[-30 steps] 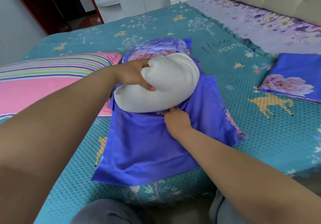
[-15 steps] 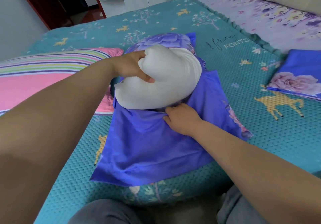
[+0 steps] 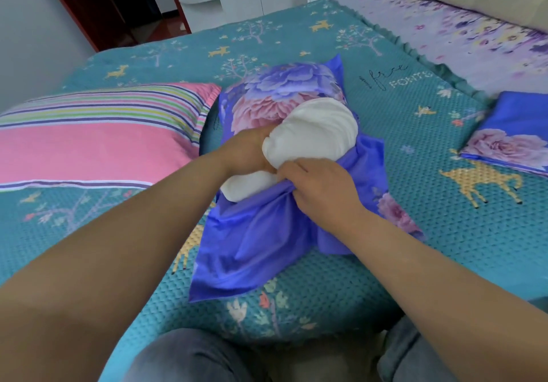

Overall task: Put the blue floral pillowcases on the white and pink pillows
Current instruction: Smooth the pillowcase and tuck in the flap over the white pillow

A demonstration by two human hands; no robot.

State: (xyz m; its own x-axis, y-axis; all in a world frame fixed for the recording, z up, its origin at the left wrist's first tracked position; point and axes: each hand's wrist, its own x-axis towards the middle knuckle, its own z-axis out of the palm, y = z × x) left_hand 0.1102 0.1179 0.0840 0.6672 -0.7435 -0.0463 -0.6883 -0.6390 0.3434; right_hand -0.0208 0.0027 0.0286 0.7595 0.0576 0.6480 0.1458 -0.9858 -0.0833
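A white pillow (image 3: 317,132) sticks halfway out of a blue floral pillowcase (image 3: 261,239) in the middle of the bed. Its far half is inside the flowered end of the case. My left hand (image 3: 246,156) grips the pillow's bunched near end. My right hand (image 3: 320,186) pinches the gathered blue edge of the case opening against the pillow. A pink striped pillow (image 3: 98,138) lies bare at the left. A second blue floral pillowcase (image 3: 516,141) lies folded flat at the right.
The bed carries a teal quilted cover with deer (image 3: 444,233). A lilac flowered sheet (image 3: 462,31) and a beige headboard lie at the far right. White cupboards and a dark doorway stand behind the bed. My knees in grey trousers are at the bottom edge.
My right hand has gone from resting flat on the case to bunching its opening edge and lifting it up to the pillow. The pillow has gone deeper into the case; my left hand has shifted right.
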